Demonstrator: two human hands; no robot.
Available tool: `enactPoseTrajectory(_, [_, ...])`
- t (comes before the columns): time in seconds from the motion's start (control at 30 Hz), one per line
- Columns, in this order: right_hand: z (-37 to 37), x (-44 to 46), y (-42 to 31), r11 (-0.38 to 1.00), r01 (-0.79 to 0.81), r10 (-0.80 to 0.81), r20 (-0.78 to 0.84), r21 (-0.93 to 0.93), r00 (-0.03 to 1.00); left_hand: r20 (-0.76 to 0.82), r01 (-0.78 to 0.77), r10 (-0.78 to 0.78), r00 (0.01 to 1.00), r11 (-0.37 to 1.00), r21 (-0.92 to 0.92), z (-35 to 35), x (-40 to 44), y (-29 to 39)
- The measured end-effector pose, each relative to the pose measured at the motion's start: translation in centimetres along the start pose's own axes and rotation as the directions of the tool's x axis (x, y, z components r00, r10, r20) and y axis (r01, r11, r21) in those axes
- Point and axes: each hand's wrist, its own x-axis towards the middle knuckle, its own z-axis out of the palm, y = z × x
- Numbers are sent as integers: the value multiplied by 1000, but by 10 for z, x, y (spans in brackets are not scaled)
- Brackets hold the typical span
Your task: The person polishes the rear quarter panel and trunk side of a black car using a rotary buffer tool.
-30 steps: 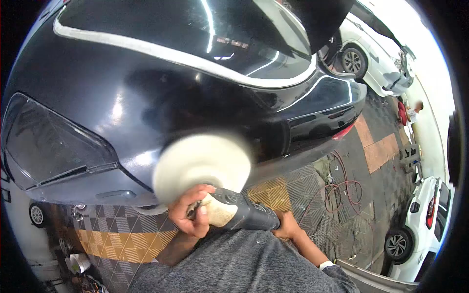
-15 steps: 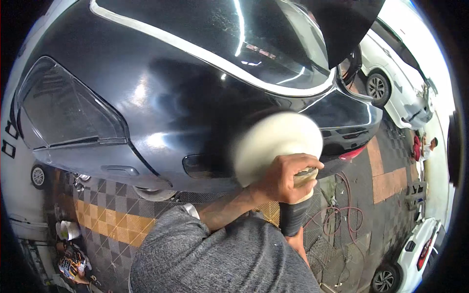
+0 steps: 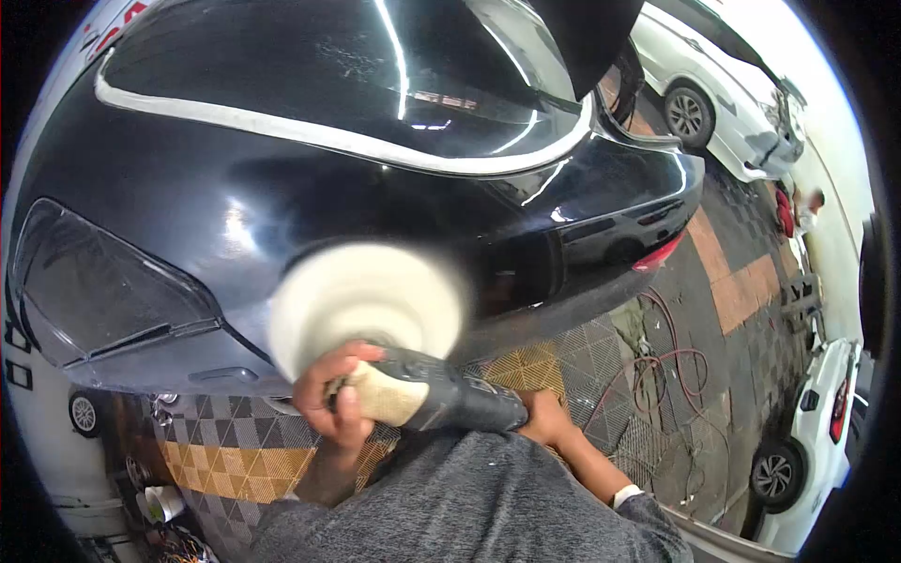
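My left hand (image 3: 330, 392) is wrapped round the pale, tape-covered front of a car polisher (image 3: 460, 398). The black rear end of its body is gripped by my right hand (image 3: 546, 418). A round cream polishing pad (image 3: 375, 281), blurred as if spinning, lies against the rear side panel of a dark car (image 3: 507, 249), and the pad hides the panel behind it. White masking tape (image 3: 338, 141) edges the car's glass above. Left of the pad is a dull, dusty-looking side window (image 3: 103, 281).
A red hose (image 3: 671, 355) lies looped on the tiled floor (image 3: 601, 375) to the right. White cars stand at the upper right (image 3: 732, 103) and lower right (image 3: 812, 450). Another person (image 3: 805, 211) is at the far right wall. A white bucket (image 3: 164, 504) sits at lower left.
The polisher and both hands have moved left along the panel. Its body has swung from pointing down to lying nearly crosswise, and my right hand shows more fully.
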Motion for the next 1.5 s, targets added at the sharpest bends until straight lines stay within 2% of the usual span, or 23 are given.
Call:
enactPoseTrajectory(0.03, [1, 4, 1, 998, 58, -57, 54, -16, 997, -24, -52, 52, 998, 998, 21, -6, -2, 2])
enactPoseTrajectory(0.17, [-6, 4, -7, 993, 55, -43, 124, -100, 991, -118, -1, 8, 993, 998, 59, -8, -10, 10])
enactPoseTrajectory(0.23, [-14, -4, -10, 997, 54, -49, 114, -46, 992, -117, 32, -25, 993, 998, 57, -1, -15, 11])
enactPoseTrajectory(0.3, [-20, -13, -1, 998, 58, -58, 104, 3, 993, -63, 72, -67, 996, 995, 72, 11, -18, 7])
enactPoseTrajectory(0.37, [-24, -25, 9, 1000, -12, 12, 70, -4, 997, -70, 55, -54, 996, 998, 10, 28, -17, 2])
enactPoseTrajectory(0.43, [-31, -34, 12, 999, -44, 43, 43, 26, 998, 27, 122, -122, 992, 992, -11, 43, -15, 0])
enactPoseTrajectory(0.6, [-34, -57, 50, 978, -209, 209, 4, 15, 978, 146, 105, -102, 984, 994, -10, 86, -2, -9])
enactPoseTrajectory(0.63, [-34, -63, 57, 980, -201, 201, 4, 15, 980, 143, 109, -104, 984, 994, -28, 96, -4, -16])
enactPoseTrajectory(0.7, [-40, -71, 52, 951, -258, 271, -55, 168, 961, 191, 108, -95, 977, 992, -59, 118, 1, -24])
enactPoseTrajectory(0.73, [-40, -74, 51, 955, -203, 232, -120, 214, 965, 212, 94, -84, 974, 995, -36, 132, 7, -23])
enactPoseTrajectory(0.77, [-42, -77, 46, 959, -190, 214, -98, 210, 972, 235, 82, -77, 969, 997, -11, 146, 14, -22])
enactPoseTrajectory(0.83, [-41, -82, 40, 925, -252, 305, -160, 285, 939, 269, 86, -83, 959, 996, -1, 168, 19, -27])
enactPoseTrajectory(0.9, [-32, -86, 44, 903, -261, 341, -201, 341, 918, 325, 153, -145, 934, 988, 2, 178, 32, -19])
enactPoseTrajectory(0.97, [-16, -86, 61, 942, -251, 325, -421, 223, 847, 308, 145, -130, 943, 989, -24, 175, 30, -20])
enactPoseTrajectory(1.03, [-12, -79, 68, 945, -229, 305, -375, 235, 875, 273, 188, -162, 948, 980, -71, 163, 29, -17])
enactPoseTrajectory(1.1, [-7, -76, 72, 943, -210, 290, -329, 257, 899, 280, 189, -182, 943, 982, 4, 141, 26, -9])
enactPoseTrajectory(1.2, [-20, -68, 24, 910, -306, 348, -112, 279, 931, 183, 187, -185, 966, 982, 7, 109, 16, -1])
enactPoseTrajectory(1.27, [-12, -63, 32, 942, -236, 247, -19, 238, 969, 143, 172, -173, 975, 985, 15, 87, 13, 4])
enactPoseTrajectory(1.3, [-7, -60, 34, 937, -247, 260, -21, 248, 965, 129, 157, -160, 979, 987, 35, 75, 9, 4])
enactPoseTrajectory(1.37, [-1, -50, 35, 974, -208, 204, 55, 89, 977, 65, 202, -203, 977, 979, 19, 50, -3, 5])
enactPoseTrajectory(1.4, [5, -46, 36, 987, -161, 161, 32, 6, 986, 47, 187, -188, 981, 982, 26, 38, -6, 4])
enactPoseTrajectory(1.43, [4, -41, 24, 983, -182, 181, 19, 10, 983, 32, 168, -168, 985, 986, 16, 26, -6, 6])
enactPoseTrajectory(1.5, [-1, -26, -8, 995, -100, 98, 114, 12, 989, -95, 138, -134, 986, 990, 36, 9, -9, 8])
